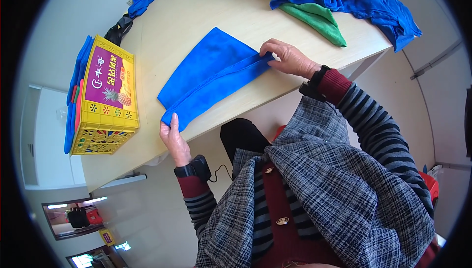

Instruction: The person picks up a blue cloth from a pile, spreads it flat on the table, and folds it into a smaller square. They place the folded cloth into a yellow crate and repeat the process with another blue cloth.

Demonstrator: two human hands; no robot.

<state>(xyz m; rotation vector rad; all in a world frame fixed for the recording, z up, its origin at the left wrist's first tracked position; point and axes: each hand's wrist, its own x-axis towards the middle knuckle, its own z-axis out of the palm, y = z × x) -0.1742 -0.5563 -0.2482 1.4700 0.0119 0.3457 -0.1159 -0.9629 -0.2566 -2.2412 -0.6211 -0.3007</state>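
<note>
Left hand [175, 141]: thumb on top, fingers pinched on the lower-left corner of the blue cloth [209, 71]; fingertips beneath were hidden. Right hand [294, 61]: thumb and forefinger gripped its upper-right end; the other fingers partly obscured. Cloth lay on the bench [157, 37], long axis lower left to upper right, folded strip along the near side, one corner pointing away from the wearer. It spanned the gap between both hands. Yellow crate [105, 118] stood left, contents mostly hidden; cloth heap [307, 10] at far right, cut off above.
</note>
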